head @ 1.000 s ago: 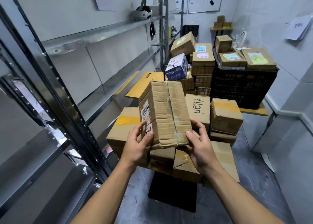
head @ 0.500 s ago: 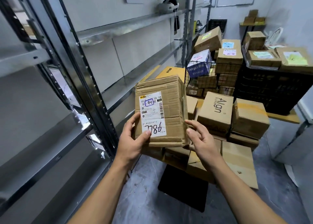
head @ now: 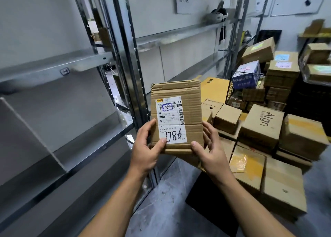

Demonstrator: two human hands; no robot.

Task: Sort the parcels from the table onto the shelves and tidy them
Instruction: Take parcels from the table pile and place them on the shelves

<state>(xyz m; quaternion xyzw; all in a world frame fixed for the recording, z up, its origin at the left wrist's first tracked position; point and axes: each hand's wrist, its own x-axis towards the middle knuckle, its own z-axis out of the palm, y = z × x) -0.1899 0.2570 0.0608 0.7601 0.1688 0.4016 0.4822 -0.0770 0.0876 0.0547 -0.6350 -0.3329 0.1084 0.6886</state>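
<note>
While our fingers (head: 162, 142) curl round the lower edge of one parcel (head: 189, 109), thumbs pressed on its front and the rest tucked behind, we hold it between the left hand (head: 145, 154) and the right hand (head: 211, 156). It is in the air, touching nothing else, in front of the rack's upright post and just left of the heap.

The parcel stands on end. Its long axis runs up and down with a slight tilt, and its broad face is turned toward us. The white label (head: 171, 120) on that face reads the right way up, with a handwritten number near the bottom.

On the near boards of the shelves (head: 53, 65) to our left we can make out no parcel, though a cardboard box shows dimly further back. To our right the pile of parcels (head: 261, 129) covers the table so fully that its top does not show, and more parcels fill a wire basket (head: 245, 86) behind.

We judge the sorting barely begun. This one parcel is lifted, probably for reading, and not yet placed, and nearly all the others wait.
</note>
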